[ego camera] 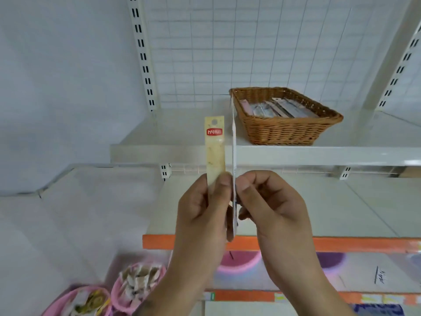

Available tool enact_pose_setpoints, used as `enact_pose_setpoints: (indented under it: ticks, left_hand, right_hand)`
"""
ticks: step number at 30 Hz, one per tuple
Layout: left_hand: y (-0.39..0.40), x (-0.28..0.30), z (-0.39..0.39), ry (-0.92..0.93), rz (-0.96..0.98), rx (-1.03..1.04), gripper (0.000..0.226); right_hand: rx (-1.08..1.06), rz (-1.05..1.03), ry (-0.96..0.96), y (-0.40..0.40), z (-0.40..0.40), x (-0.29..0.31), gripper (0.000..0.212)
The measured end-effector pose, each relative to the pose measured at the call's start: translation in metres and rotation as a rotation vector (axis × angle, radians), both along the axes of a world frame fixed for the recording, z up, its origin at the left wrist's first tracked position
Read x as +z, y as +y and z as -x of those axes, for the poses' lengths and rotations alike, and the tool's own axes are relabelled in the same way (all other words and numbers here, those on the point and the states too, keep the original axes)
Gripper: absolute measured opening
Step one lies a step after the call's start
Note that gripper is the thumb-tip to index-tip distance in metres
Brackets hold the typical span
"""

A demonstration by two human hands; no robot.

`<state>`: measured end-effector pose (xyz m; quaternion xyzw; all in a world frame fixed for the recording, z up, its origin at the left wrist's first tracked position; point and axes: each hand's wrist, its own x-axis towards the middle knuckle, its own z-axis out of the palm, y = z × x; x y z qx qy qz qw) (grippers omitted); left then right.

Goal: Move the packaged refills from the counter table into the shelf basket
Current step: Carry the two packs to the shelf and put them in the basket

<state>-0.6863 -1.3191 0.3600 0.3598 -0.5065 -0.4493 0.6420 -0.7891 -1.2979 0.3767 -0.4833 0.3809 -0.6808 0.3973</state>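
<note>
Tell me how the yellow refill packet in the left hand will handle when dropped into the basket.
The yellow packet stands upright above the left hand, so probably stiff. Thin and flat, likely light; unlikely to roll in the basket.

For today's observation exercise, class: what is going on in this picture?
A person stands at a shop shelf with both hands raised. The left hand grips a yellow packaged refill upright, and the right hand pinches a second pack, seen edge-on, beside it. Neither has reached the wicker basket on the upper shelf, which already holds several similar packs.
</note>
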Motion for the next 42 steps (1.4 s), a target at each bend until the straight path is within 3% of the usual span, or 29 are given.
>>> enact_pose_setpoints:
  ticks: [4,8,11,16,20,23,28,34,37,42]
  left_hand:
    - [-0.025,0.017,0.001,0.050,0.070,-0.044,0.039]
    - [-0.058,0.036,-0.001,0.009,0.075,-0.110,0.024]
    - [-0.078,0.051,0.002,-0.009,0.096,-0.144,0.020]
    - [-0.106,0.078,0.004,-0.033,0.140,-0.233,0.020]
    - [-0.129,0.085,-0.008,0.015,0.062,-0.218,0.028]
    - [-0.138,0.082,-0.018,0.072,-0.051,-0.261,0.030]
    - [-0.134,0.070,-0.024,0.054,-0.105,-0.333,0.031]
    - [-0.133,0.064,-0.033,0.020,-0.158,-0.345,0.028]
    - [-0.132,0.064,-0.035,0.016,-0.191,-0.353,0.029]
    - [-0.133,0.070,-0.032,0.004,-0.266,-0.362,0.055]
  right_hand:
    - [-0.019,0.083,0.098,-0.026,0.007,0.015,0.014]
    - [0.011,0.028,0.172,-0.050,0.021,0.032,0.020]
    - [-0.072,0.039,0.269,-0.059,0.027,0.054,0.009]
    - [-0.229,0.044,0.467,-0.078,0.035,0.097,0.022]
    - [-0.253,-0.088,0.578,-0.105,0.055,0.140,0.024]
    - [-0.274,-0.272,0.781,-0.135,0.067,0.160,0.020]
    - [-0.258,-0.486,0.992,-0.177,0.066,0.151,0.019]
    - [-0.289,-0.544,1.224,-0.195,0.053,0.142,0.026]
    - [-0.287,-0.553,1.240,-0.198,0.051,0.137,0.023]
    - [-0.381,-0.477,1.344,-0.195,0.050,0.137,0.019]
